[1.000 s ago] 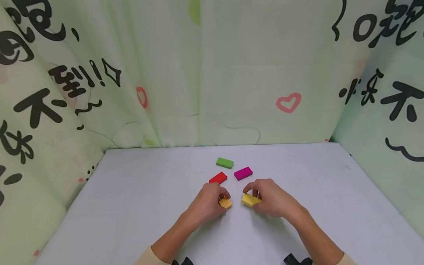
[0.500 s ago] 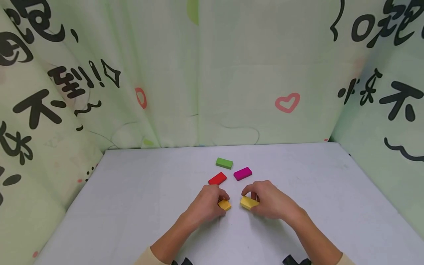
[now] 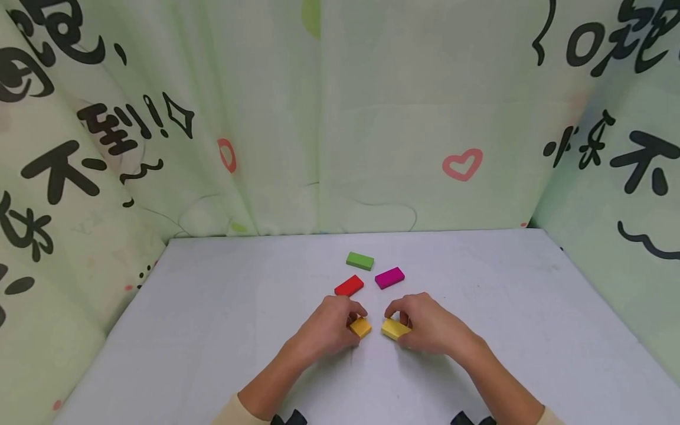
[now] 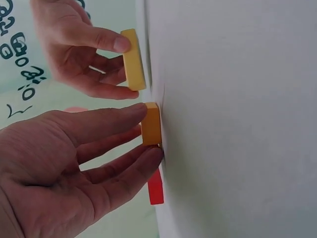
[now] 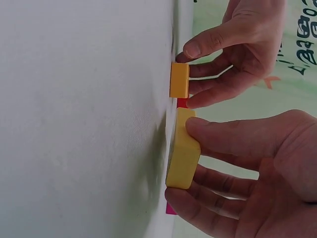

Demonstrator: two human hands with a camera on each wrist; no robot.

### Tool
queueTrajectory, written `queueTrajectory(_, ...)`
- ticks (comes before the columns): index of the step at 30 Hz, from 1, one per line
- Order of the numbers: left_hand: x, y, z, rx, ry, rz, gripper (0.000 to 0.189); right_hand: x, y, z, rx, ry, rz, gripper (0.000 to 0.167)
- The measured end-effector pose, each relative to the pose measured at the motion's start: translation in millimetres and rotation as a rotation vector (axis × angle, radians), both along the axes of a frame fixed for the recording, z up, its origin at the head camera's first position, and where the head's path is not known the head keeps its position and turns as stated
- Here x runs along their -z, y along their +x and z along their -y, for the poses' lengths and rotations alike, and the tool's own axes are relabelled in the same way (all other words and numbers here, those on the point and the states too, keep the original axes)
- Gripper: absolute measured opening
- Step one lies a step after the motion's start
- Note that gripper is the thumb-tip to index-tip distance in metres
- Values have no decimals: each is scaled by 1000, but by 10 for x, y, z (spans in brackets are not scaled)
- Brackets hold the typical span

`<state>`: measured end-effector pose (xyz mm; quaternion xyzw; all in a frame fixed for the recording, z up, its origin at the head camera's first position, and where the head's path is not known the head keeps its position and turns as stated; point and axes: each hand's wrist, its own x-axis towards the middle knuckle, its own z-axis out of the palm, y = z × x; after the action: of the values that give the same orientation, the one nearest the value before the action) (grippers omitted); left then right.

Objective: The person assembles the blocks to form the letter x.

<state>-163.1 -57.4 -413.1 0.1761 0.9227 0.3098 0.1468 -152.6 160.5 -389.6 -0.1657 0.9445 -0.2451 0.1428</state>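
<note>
In the head view, my left hand [image 3: 330, 323] pinches an orange block [image 3: 361, 327] between thumb and fingers, low at the table. Facing it, my right hand [image 3: 432, 324] holds a yellow block [image 3: 395, 329] by its ends. A narrow gap separates the two blocks. The left wrist view has the orange block [image 4: 152, 125] upright against the white surface, with the yellow block [image 4: 132, 62] beyond it. Seen from the right wrist, the yellow block [image 5: 184, 153] is slightly tilted; whether it touches the table I cannot tell.
Just beyond my left hand lies a red block [image 3: 349, 285]. A magenta block [image 3: 389, 278] and a green block [image 3: 360, 261] lie farther back on the white table [image 3: 239, 295]. Pale green curtains [image 3: 382, 130] with black lettering enclose the back and sides.
My right hand has shifted left and slightly toward me with the yellow block, narrowing the gap to the orange one. My left hand has stayed nearly still. The other blocks lie unmoved.
</note>
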Motion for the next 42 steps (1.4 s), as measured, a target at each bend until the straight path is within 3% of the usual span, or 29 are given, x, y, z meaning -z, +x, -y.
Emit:
queueTrajectory(4, -28, -13, 64, 36, -28, -27, 39, 21, 1, 17, -9, 1, 1, 32)
queueTrajectory(9, -68, -27, 168, 129, -80, -79, 36, 36, 5, 46, -8, 16, 17, 32)
queueTrajectory(21, -195, 98, 302, 285, -202, -65, 41, 51, 40, 127, 19, 22, 60, 36)
queueTrajectory(28, -219, 257, 326, 304, -286, -56, 50, 43, 58, 129, 1, 20, 42, 36)
queueTrajectory(35, -167, 314, 359, 348, -350, -84, 58, 42, 75, 133, -22, 13, 32, 34)
queueTrajectory(42, -144, 336, 360, 312, -365, -5, 63, 23, 74, 128, -28, 26, 47, 34)
